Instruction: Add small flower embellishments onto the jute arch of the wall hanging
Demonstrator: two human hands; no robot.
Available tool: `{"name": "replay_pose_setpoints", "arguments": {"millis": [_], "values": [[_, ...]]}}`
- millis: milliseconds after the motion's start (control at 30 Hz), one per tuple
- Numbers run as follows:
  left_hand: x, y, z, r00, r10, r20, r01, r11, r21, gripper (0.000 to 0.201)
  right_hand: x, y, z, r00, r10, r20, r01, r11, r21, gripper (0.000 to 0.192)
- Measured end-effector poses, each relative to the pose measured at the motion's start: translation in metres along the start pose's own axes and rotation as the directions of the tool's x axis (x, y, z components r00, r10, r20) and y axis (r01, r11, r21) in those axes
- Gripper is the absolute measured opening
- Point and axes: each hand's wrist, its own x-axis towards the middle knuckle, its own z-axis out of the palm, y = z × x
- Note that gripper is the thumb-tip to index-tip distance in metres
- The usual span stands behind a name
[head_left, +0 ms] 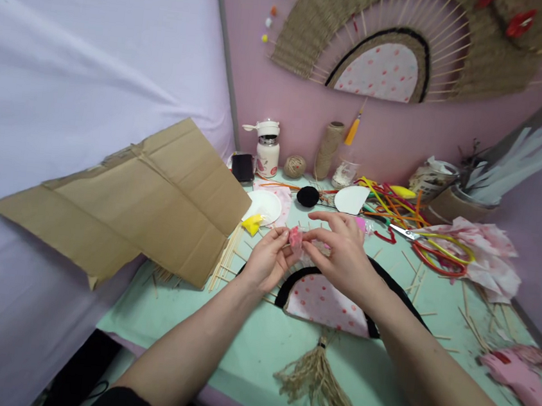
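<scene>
Both hands meet above the mint-green table [247, 336], pinching a small pink crumpled piece of fabric [295, 237] between them. My left hand [267, 261] grips it from the left with thumb and fingers. My right hand [341, 249] holds its right side, index finger stretched out. Just below the hands lies a half-round fan piece [323, 302] of pink dotted fabric edged in black, with wooden sticks fanning out and a jute tassel [318, 379] at its base.
A large cardboard sheet [140, 202] leans at the left. At the back stand a thermos [268, 148], twine spools [329, 148] and a glue bottle [348, 159]. Scissors [408, 233], pipe cleaners [396, 206], dotted cloth [483, 251] and a pink glue gun [518, 377] lie right.
</scene>
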Motion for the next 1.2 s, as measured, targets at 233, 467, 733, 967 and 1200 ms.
{"name": "replay_pose_setpoints", "arguments": {"millis": [233, 467, 733, 967, 1200], "values": [[-0.0026, -0.0017, -0.0017, 0.995, 0.055, 0.081, -0.057, 0.998, 0.016, 0.015, 0.0005, -0.0028, -0.0026, 0.999, 0.039, 0.010, -0.040, 0.995, 0.094, 0.018], [-0.0041, -0.0021, -0.0007, 0.992, 0.090, 0.094, -0.096, 0.993, 0.066, 0.023, -0.0006, -0.0027, -0.0006, 0.998, 0.041, -0.038, -0.036, 0.992, 0.122, 0.017], [-0.0039, -0.0031, -0.0012, 0.992, 0.064, 0.111, -0.071, 0.995, 0.064, 0.021, -0.0006, -0.0020, 0.0017, 0.995, 0.074, -0.066, -0.068, 0.993, 0.093, 0.014], [-0.0026, -0.0032, -0.0018, 0.996, 0.043, 0.077, -0.046, 0.999, 0.028, 0.015, 0.0007, -0.0010, -0.0028, 0.991, 0.119, -0.061, -0.113, 0.989, 0.100, 0.016], [0.0015, -0.0025, -0.0044, 0.998, 0.024, 0.063, -0.023, 1.000, -0.015, 0.011, 0.0004, -0.0025, -0.0025, 0.990, 0.122, -0.074, -0.116, 0.989, 0.088, 0.015]]}}
